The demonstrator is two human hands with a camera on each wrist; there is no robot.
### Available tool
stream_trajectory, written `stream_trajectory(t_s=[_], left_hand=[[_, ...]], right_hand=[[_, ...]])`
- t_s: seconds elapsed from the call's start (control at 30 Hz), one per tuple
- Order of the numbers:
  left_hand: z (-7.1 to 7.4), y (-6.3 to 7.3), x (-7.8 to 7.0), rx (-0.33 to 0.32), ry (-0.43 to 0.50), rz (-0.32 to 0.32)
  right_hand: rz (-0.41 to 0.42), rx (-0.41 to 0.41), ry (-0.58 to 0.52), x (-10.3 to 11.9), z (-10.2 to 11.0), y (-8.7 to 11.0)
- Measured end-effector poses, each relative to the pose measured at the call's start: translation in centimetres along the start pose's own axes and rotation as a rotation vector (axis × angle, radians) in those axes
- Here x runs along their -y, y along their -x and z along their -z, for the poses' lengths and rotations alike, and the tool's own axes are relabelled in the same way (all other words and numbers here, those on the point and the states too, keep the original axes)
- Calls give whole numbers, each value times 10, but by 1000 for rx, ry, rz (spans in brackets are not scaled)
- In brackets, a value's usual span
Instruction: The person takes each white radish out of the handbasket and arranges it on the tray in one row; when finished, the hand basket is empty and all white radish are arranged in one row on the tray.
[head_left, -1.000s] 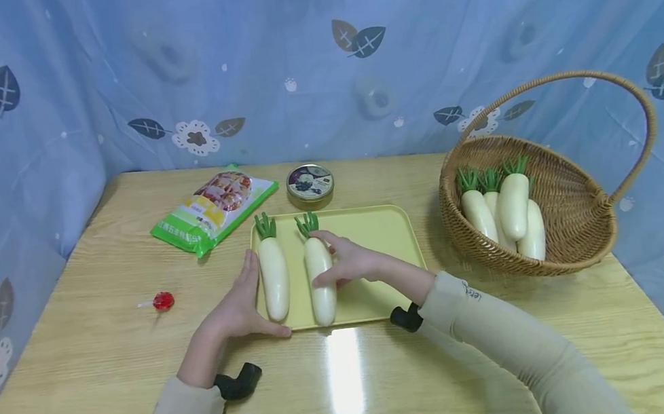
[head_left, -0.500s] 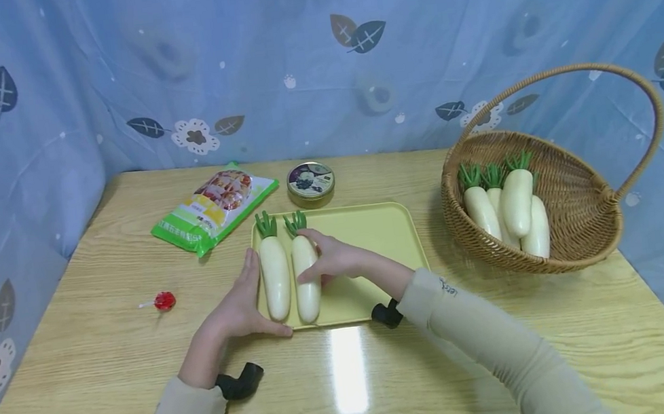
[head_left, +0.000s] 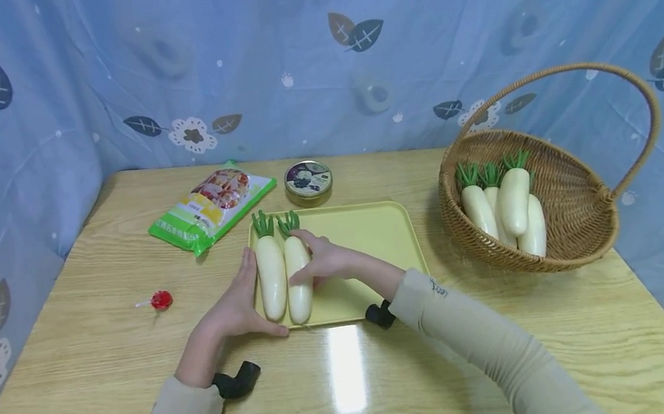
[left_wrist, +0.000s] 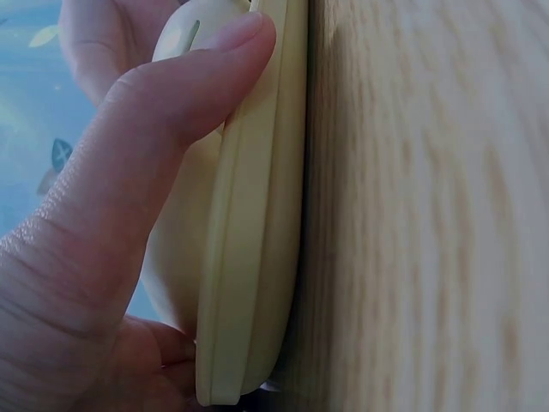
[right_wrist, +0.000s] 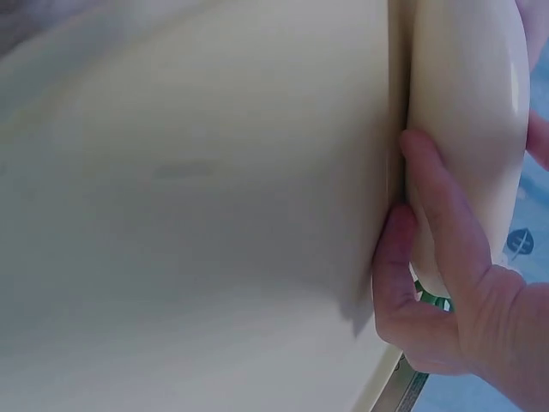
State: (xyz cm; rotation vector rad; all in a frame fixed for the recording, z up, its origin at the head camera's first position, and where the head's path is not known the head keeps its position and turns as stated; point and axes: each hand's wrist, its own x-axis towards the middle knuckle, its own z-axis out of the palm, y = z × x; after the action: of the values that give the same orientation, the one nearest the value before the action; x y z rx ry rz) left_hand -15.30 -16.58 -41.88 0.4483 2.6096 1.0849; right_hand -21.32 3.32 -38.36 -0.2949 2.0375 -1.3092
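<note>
Two white radishes with green tops lie side by side on the left part of a yellow tray (head_left: pixel 367 244). My right hand (head_left: pixel 326 259) grips the right radish (head_left: pixel 301 299) from above, thumb on the near side and fingers toward its leafy end. In the right wrist view, fingers (right_wrist: pixel 446 210) lie along this radish (right_wrist: pixel 472 94), low by the tray floor (right_wrist: pixel 189 249). My left hand (head_left: pixel 234 308) spans the tray's front left corner beside the left radish (head_left: pixel 272 278), fingers stretched along the side. In the left wrist view its straight thumb (left_wrist: pixel 197 81) presses the tray rim (left_wrist: pixel 236 257).
A wicker basket (head_left: pixel 578 206) with several white radishes (head_left: pixel 515 203) stands at the right, its handle arching high. Behind the tray are a round tin (head_left: pixel 308 181) and a green-and-white food packet (head_left: pixel 212 207). A red lollipop (head_left: pixel 161 299) lies at the left. Blue curtain (head_left: pixel 291 68) hangs behind.
My right hand has slid the right radish leftward across the tray, narrowing the space to the left radish. The left hand has stayed at the tray corner.
</note>
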Motion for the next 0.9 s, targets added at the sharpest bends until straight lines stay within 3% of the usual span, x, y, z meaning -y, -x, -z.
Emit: stream_trajectory(t_s=[0.47,0.63,0.9], left_hand=[[1,3,0,-3,7,-3],[2,2,1,-11,0,-20],[0,0,1,4,-5,4]], right_hand=[[-7,-2,119,2,-2,6],[2,14,84,5,0,8],[9,27,51,5,2,9]])
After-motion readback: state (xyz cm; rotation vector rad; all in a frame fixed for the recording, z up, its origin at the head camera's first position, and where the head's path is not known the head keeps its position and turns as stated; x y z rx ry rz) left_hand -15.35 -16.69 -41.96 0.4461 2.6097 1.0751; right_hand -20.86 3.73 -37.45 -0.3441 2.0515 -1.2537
